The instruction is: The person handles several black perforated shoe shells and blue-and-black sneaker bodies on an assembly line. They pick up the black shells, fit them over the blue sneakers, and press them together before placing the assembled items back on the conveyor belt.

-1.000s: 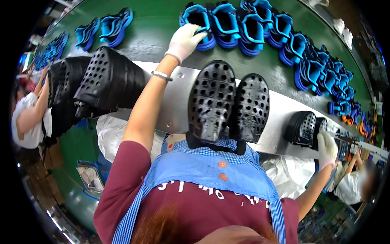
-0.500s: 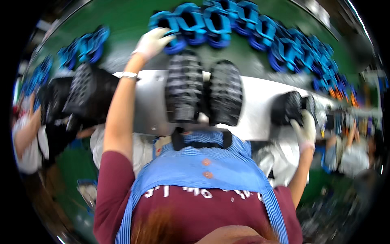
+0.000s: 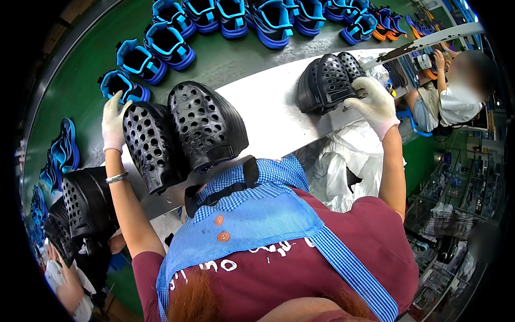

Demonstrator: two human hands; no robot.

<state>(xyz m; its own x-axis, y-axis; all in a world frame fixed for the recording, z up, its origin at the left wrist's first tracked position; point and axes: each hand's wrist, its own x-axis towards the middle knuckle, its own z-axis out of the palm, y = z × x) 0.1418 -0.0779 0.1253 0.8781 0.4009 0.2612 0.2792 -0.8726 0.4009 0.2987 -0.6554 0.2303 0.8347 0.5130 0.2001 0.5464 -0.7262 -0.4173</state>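
My left hand, in a pale glove, is at the left with its fingers apart. Its fingertips overlap the end blue-and-black shoe, and whether they touch it I cannot tell. Just right of that hand stand two black, perforated, clog-shaped pieces, one narrower and one broader. Over on the right, my gloved right hand curves open, thumb and fingers spread, close beside another set of black perforated pieces. Nothing shows between its fingers.
Blue-and-black shoes curve along the green table, with orange-soled ones farther right. A white board lies before me. More black perforated pieces stand lower left. White plastic bags hang below; a person works at right.
My view has turned, and the picture is sharper. The black pieces and shoes now sit elsewhere in it. My left hand is lower, beside the middle pair; my right stays by the right-hand pieces.
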